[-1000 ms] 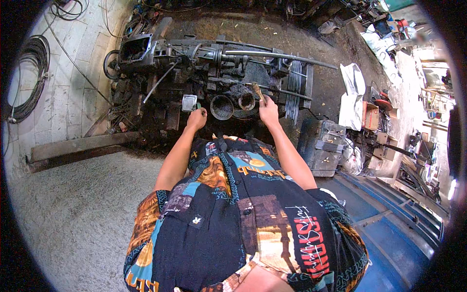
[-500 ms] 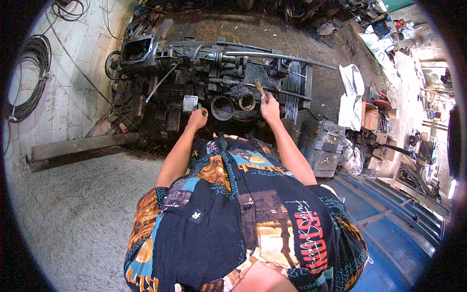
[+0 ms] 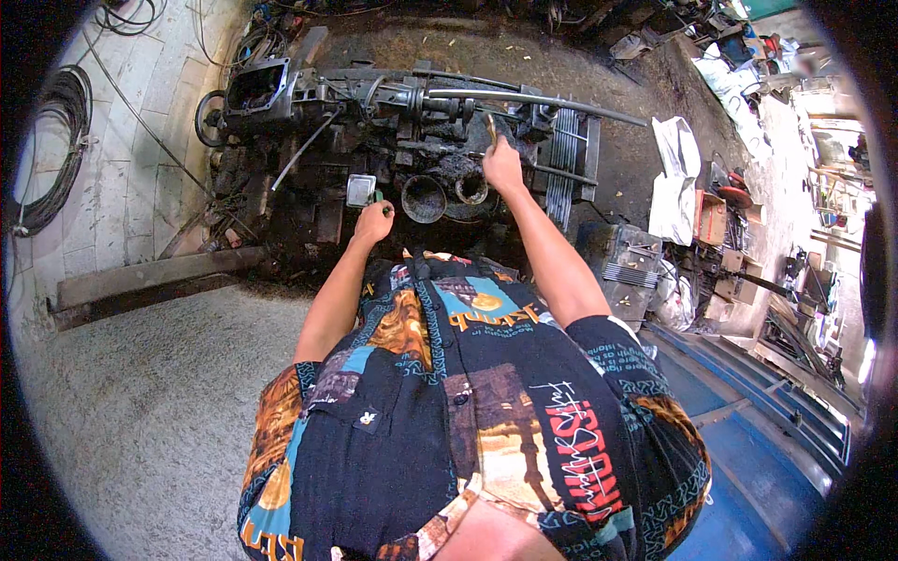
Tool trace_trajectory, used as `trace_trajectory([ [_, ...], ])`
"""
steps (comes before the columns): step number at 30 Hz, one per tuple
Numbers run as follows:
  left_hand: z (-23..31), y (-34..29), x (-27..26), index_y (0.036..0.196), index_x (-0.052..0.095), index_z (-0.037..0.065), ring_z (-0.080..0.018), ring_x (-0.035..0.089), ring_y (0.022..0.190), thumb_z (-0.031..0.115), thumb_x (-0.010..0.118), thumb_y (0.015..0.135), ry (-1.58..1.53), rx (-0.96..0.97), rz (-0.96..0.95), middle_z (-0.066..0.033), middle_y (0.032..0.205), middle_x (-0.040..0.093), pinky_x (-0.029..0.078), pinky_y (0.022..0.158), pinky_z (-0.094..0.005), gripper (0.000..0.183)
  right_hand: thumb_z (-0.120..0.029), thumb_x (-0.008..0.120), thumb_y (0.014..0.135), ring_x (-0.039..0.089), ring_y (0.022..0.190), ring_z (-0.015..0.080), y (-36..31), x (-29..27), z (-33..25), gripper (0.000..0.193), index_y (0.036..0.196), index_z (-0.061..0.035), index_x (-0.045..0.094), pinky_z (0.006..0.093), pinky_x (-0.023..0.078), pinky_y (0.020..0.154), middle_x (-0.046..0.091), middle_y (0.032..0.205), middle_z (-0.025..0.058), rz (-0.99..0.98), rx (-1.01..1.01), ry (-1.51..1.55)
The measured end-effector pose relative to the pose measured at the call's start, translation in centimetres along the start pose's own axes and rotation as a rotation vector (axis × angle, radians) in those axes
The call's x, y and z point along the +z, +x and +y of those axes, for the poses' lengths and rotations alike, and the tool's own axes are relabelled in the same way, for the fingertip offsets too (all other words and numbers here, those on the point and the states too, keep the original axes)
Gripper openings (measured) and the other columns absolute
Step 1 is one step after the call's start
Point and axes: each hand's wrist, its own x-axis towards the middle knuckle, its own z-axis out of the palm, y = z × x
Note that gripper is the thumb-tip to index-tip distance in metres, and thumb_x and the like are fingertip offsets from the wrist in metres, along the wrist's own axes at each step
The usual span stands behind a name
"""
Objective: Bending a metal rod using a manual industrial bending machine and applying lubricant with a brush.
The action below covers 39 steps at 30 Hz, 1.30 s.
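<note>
My right hand [image 3: 503, 166] is closed round the handle of a paintbrush [image 3: 492, 126], which points away from me over the dark, greasy metal machine [image 3: 412, 103]. What the bristles touch is too small to tell. My left hand [image 3: 375, 222] is closed on the green grip of a small square pale container [image 3: 361, 190], held at the machine's near side. Between my hands are a round dark metal bowl [image 3: 424, 199] and, to its right, a smaller ring-shaped opening [image 3: 471, 188].
A long metal rod [image 3: 552, 98] sticks out rightward from the machine. Coiled cable [image 3: 70, 154] hangs on the left wall, above a beam [image 3: 159, 278] on the floor. At the right stand a grey case [image 3: 617, 271], a white sack [image 3: 673, 178] and a blue metal frame [image 3: 720, 402].
My right hand has moved farther away and slightly left with the brush, over the machine. My left hand and the container have shifted slightly left in the picture.
</note>
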Motion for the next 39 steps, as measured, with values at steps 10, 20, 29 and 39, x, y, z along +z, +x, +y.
trace_trajectory([
  [10,0.1,0.0,0.3,0.101,0.066,0.013,-0.0395,0.062,0.096,0.021,0.059,0.089,0.033,-0.091,-0.018,-0.0188,0.101,0.067,0.05,0.08,-0.0468,0.017,-0.019,0.046,0.088,0.061,0.099,0.0479,0.8,0.6,-2.6,0.037,0.116,0.0035,0.054,0.0532,0.048,0.089,0.063,0.102,0.033,-0.125,0.066,-0.106],
  [20,0.8,0.2,0.0,0.103,0.066,0.012,-0.0395,0.063,0.094,0.022,0.057,0.089,0.047,-0.06,-0.017,-0.0192,0.099,0.067,0.052,0.079,-0.0462,0.019,-0.014,0.043,0.088,0.062,0.097,0.0464,0.6,-0.3,-3.2,0.052,0.138,0.0012,0.038,0.053,0.049,0.086,0.064,0.1,0.0314,-0.017,0.094,-0.056],
  [29,0.5,0.2,-0.3,0.105,0.065,0.01,-0.0402,0.063,0.095,0.022,0.057,0.089,0.058,-0.026,-0.051,-0.0202,0.1,0.067,0.051,0.08,-0.0473,0.021,-0.012,0.046,0.084,0.06,0.097,0.0495,-0.5,1.3,-0.7,0.036,0.114,0.0057,0.054,0.0541,0.048,0.087,0.061,0.101,0.036,-0.185,0.017,-0.13],
  [39,0.5,0.7,-0.3,0.1,0.066,0.009,-0.0411,0.063,0.094,0.021,0.058,0.088,0.038,0.004,-0.062,-0.0217,0.098,0.067,0.049,0.082,-0.0471,0.019,-0.016,0.045,0.088,0.06,0.095,0.0492,-4.9,3.5,2.2,0.036,0.119,-0.0002,0.054,0.0544,0.047,0.087,0.062,0.097,0.0342,-0.075,0.13,0.033],
])
